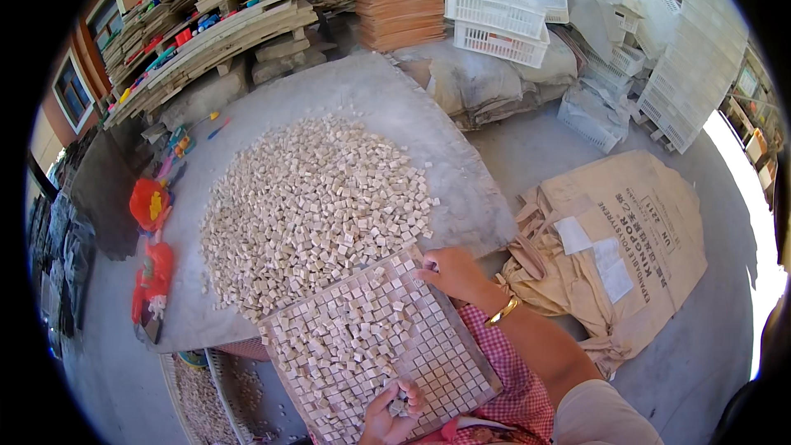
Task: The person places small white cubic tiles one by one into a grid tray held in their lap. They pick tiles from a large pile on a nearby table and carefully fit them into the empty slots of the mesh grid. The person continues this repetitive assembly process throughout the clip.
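Note:
A wooden-framed grid tray (268, 344) tilts in front of me, its near side by my lap. Small beige stone cubes fill its slots in rows on the right and lie loose over the left and middle. My right hand (451, 272) is closed on the tray's far right corner, with a gold bracelet (503, 311) on the wrist. Low on the tray, my left hand (391, 414) is curled palm-up around a few stone cubes (399, 404). Beyond the tray, a large heap of loose stone cubes (313, 198) covers much of the grey tabletop (470, 189).
Red gloves (150, 280) lie at the table's left edge. A plastic basket (218, 395) with cubes stands below. Right of the table lies a big tan sack (634, 239). White crates (498, 21), stacked brown sheets (400, 16) and boards (214, 41) stand behind.

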Motion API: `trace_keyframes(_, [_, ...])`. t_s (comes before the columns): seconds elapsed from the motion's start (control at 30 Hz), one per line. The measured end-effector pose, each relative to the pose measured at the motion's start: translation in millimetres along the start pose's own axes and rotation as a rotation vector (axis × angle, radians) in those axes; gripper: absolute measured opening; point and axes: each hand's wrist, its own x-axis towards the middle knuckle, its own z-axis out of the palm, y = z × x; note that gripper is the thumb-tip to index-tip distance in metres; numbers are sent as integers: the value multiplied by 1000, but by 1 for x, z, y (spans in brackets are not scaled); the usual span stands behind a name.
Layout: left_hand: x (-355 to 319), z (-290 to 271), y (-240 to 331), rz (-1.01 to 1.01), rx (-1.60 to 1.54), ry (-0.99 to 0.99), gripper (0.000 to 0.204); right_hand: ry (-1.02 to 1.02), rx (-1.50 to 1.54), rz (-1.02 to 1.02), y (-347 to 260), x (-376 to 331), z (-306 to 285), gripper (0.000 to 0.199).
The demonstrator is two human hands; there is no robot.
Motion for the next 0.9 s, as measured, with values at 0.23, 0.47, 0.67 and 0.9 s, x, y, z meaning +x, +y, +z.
trace_keyframes(0.23, [-4, 6, 8, -2, 13, -173, 19, 15, -140, 123, -7, -2, 12, 29])
trace_keyframes(0.47, [-8, 4, 12, 28, 2, -178, 19, -131, 70, 141, -4, 5, 4, 19])
trace_keyframes(0.67, [-13, 6, 19, 18, 12, -362, 21, -3, -35, 80, -13, -5, 8, 16])
trace_keyframes(0.9, [-12, 5, 20, -9, -15, -360, 22, -48, -101, 13, -8, -2, 4, 20])
